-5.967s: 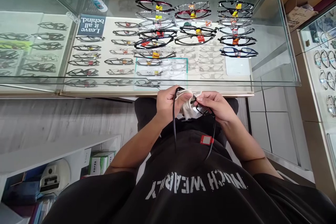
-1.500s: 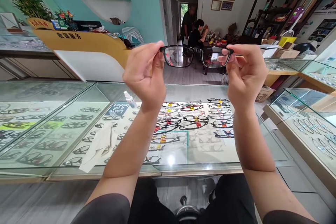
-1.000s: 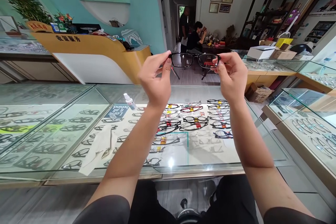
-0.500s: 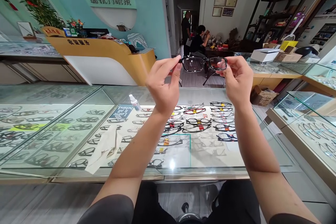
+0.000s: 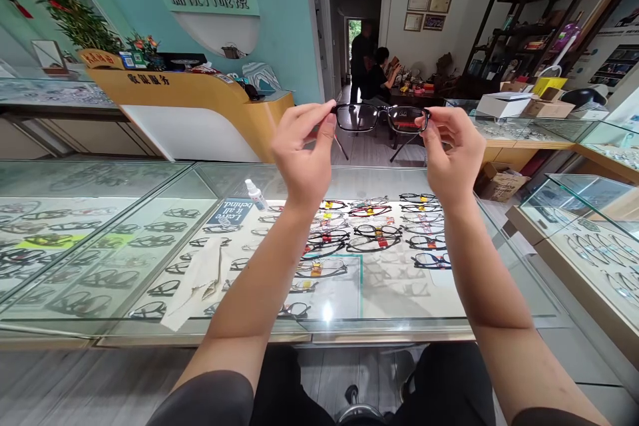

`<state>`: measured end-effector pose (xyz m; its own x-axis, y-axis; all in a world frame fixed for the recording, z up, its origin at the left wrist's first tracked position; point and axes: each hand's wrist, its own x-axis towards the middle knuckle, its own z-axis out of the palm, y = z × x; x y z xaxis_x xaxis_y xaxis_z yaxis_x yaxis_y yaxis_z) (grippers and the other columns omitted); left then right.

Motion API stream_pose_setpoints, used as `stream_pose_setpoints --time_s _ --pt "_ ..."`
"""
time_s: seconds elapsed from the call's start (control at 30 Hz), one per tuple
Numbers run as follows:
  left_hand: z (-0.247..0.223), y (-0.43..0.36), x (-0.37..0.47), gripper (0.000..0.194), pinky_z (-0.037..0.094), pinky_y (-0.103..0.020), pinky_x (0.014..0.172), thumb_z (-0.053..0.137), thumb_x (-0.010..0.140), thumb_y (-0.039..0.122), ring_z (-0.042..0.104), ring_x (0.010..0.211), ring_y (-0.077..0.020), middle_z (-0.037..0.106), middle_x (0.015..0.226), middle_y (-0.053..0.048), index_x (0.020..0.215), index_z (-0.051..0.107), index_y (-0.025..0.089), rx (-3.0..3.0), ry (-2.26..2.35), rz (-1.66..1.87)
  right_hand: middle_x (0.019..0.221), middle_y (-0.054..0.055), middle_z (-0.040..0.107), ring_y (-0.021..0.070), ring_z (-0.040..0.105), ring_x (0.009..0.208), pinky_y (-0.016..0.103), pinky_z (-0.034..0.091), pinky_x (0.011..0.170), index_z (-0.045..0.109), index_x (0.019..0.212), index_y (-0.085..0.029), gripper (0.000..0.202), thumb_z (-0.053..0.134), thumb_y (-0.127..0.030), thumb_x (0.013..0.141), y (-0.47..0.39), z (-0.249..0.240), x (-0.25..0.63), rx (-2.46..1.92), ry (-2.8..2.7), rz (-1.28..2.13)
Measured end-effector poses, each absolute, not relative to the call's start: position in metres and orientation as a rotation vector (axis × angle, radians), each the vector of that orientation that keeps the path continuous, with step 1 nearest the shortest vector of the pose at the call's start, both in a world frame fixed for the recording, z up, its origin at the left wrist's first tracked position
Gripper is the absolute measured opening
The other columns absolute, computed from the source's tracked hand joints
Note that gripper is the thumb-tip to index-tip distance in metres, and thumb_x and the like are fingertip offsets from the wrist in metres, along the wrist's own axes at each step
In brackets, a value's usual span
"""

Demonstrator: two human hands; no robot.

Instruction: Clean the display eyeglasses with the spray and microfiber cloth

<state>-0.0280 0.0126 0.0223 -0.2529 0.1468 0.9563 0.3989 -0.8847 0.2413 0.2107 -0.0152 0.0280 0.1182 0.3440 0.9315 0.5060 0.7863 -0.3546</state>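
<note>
A pair of black-framed eyeglasses [image 5: 383, 111] is raised in the air above the far edge of the glass counter. My left hand [image 5: 305, 153] pinches its left end between thumb and fingers. At the other end, my right hand [image 5: 455, 153] grips the frame the same way. The lenses face me, and the temples point away and slightly down. Small white lettering shows on the right lens. Below my arms, rows of eyeglasses [image 5: 378, 231] with coloured tags sit in the glass display counter [image 5: 389, 327].
On the counter stand a white spray bottle [image 5: 256, 194] and a crumpled white cloth [image 5: 196, 283], near a blue printed card [image 5: 229, 212]. Further back is a yellow reception desk [image 5: 269, 110]. Two people [image 5: 382, 73] are by the rear doorway. Another display case [image 5: 589, 239] stands at right.
Both hands still hold the eyeglasses. The left end has shifted a little left, and the temples have spread more into view. The standing person in the back has moved.
</note>
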Motion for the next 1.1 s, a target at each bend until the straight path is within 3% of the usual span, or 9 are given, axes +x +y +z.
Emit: stream_pose_setpoints --time_s 0.27,0.47,0.67,0.77,0.93,1.1 --pt "0.017 0.047 -0.049 0.023 0.064 -0.030 0.082 0.073 0.106 0.045 0.074 0.093 -0.0142 0.075 0.108 -0.004 0.123 0.086 0.035 -1.854 -0.621 -2.375 0.113 0.006 0.081 0.0231 0.079 0.099 0.044 0.067 0.091 0.078 0.123 -0.030 0.025 0.057 -0.033 0.111 -0.026 0.026 0.194 -0.716 -1.514 -0.319" --pt "0.022 0.031 -0.042 0.023 0.063 -0.032 0.083 0.072 0.107 0.046 0.074 0.098 -0.0165 0.073 0.104 -0.004 0.122 0.086 0.036 -1.794 -0.617 -2.314 0.113 0.007 0.083 0.0221 0.080 0.100 0.043 0.069 0.092 0.079 0.122 -0.027 0.026 0.057 -0.036 0.110 -0.020 0.025 0.200 -0.708 -1.479 -0.249" --pt "0.026 0.017 -0.034 0.023 0.061 -0.033 0.077 0.073 0.107 0.038 0.074 0.099 -0.0174 0.074 0.103 -0.003 0.126 0.085 0.039 -1.751 -0.478 -2.200 0.121 0.006 0.083 0.0231 0.082 0.108 0.047 0.072 0.096 0.077 0.127 -0.028 0.029 0.054 -0.037 0.112 -0.010 0.023 0.206 -0.691 -1.430 -0.265" --pt "0.026 0.016 -0.035 0.023 0.060 -0.035 0.080 0.073 0.107 0.039 0.073 0.100 -0.0178 0.074 0.105 -0.003 0.127 0.084 0.041 -1.770 -0.463 -2.184 0.124 0.008 0.083 0.0245 0.082 0.109 0.048 0.073 0.096 0.077 0.129 -0.027 0.029 0.054 -0.037 0.113 -0.011 0.022 0.207 -0.686 -1.411 -0.277" --pt "0.024 0.014 -0.036 0.025 0.058 -0.039 0.088 0.068 0.108 0.048 0.071 0.106 -0.0204 0.074 0.109 -0.005 0.128 0.082 0.042 -1.825 -0.622 -2.127 0.136 0.004 0.079 0.0253 0.079 0.120 0.048 0.070 0.106 0.071 0.139 -0.040 0.034 0.048 -0.037 0.115 -0.007 0.018 0.212 -0.734 -1.454 -0.266" --pt "0.024 0.011 -0.032 0.022 0.058 -0.041 0.088 0.069 0.108 0.047 0.071 0.096 -0.0191 0.073 0.099 -0.002 0.122 0.084 0.038 -1.707 -0.538 -2.039 0.129 0.004 0.079 0.0258 0.080 0.120 0.052 0.069 0.108 0.072 0.137 -0.033 0.036 0.047 -0.046 0.115 0.012 0.014 0.221 -0.681 -1.439 -0.287"
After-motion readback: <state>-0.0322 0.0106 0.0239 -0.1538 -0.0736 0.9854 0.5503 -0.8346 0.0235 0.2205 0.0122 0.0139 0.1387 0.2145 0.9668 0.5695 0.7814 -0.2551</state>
